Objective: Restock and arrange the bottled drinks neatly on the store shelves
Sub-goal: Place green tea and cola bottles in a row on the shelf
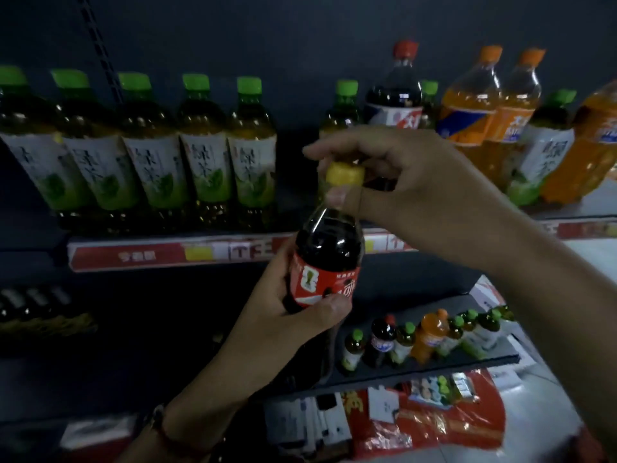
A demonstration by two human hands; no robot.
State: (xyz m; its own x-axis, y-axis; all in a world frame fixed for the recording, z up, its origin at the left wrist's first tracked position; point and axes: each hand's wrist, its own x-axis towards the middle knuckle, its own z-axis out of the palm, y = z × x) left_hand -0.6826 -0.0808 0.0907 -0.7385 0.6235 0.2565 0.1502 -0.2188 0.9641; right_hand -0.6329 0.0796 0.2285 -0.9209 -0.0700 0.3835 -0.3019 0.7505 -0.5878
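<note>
The green-capped tea bottles (203, 145) on the upper shelf carry white labels with large brush characters reading 绿茶. The red price strip (173, 253) on the shelf edge bears printing too blurred to read, as are the labels on the cola bottle (325, 259) and orange soda bottles (467, 105).

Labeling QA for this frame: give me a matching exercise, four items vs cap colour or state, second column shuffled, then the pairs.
Column 1:
1. held cola bottle
2. green tea bottles
3. orange soda bottles
4. left hand

Column 2:
A. orange caps
B. grips the red label
C. yellow cap
D. green caps

Pairs: 1-C, 2-D, 3-A, 4-B. The right hand pinches the yellow cap.
</note>
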